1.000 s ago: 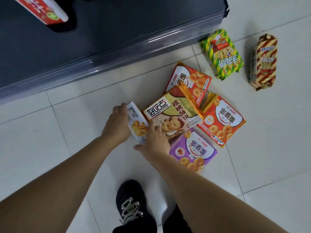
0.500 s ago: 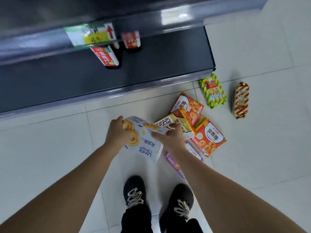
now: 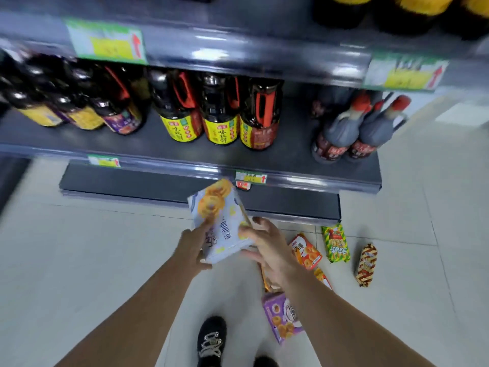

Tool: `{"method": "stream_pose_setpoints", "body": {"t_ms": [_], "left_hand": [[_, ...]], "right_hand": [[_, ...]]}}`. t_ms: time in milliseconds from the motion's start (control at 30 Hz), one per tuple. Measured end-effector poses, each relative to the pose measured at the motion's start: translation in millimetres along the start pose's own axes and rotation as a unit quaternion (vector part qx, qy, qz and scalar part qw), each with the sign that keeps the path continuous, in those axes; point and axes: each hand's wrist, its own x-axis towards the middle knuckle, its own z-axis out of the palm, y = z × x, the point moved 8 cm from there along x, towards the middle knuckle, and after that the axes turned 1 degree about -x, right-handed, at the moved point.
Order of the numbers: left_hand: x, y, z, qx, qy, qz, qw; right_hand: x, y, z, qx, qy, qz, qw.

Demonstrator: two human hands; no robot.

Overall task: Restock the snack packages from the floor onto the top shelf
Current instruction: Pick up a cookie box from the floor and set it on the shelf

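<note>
so far left on the middle shelf (image 3: 185, 152) I've got a row of dark bottles with yellow and purple labels (image 3: 74, 112), pretty blurry, can't read anything on them. Next along are three bigger dark bottles with red handles and yellow labels (image 3: 219, 120), standing upright side by side

Down in front, my left hand (image 3: 194, 247) is wrapped around the lower left edge of the pale cookie box (image 3: 221, 223), fingers curled on its side and thumb on the front. The box is up off the floor, tilted, top end pointing toward the shelf edge, roughly level with the bottom shelf (image 3: 158, 188) in the view. My right hand (image 3: 267, 247) is on the box's right side, fingers spread, fingertips touching the edge; can't tell how firm that grip is

Below, one black shoe (image 3: 211, 337) on the white tiled floor (image 3: 92, 260). Just right of it the purple snack pack (image 3: 283, 317) lies flat on the floor, partly under my right forearm. Further up there's an orange-red snack pack (image 3: 307, 251), also partly hidden by the arm, then a green and yellow pack (image 3: 336, 243) just beside it, and a brown striped pack (image 3: 366, 264) a bit apart on the far right

Above those, on the right end of the middle shelf, two grey-necked bottles with red caps (image 3: 357, 131), and a yellow price tag (image 3: 404, 75) on the rail above
</note>
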Motion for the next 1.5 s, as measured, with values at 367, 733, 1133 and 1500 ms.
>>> {"method": "stream_pose_setpoints", "body": {"t_ms": [367, 733, 1133, 1500], "left_hand": [[-164.2, 90.4, -107.2, 0.018, -0.033, 0.176, 0.984], [-300.4, 114.8, -286.8, -0.25, 0.234, 0.293, 0.892], [-437.6, 124.8, -495.8, -0.222, 0.387, 0.413, 0.794], [-560.8, 81.8, -703.3, -0.272, 0.52, 0.423, 0.69]], "right_hand": [[-106.0, -143.0, 109.6, -0.095, -0.047, -0.181, 0.978], [-233.4, -186.5, 283.7, -0.168, -0.138, -0.303, 0.928], [-369.7, -196.3, 513.2, -0.191, -0.203, -0.405, 0.871], [-509.2, -154.3, 724.4, -0.242, -0.319, -0.467, 0.789]]}}
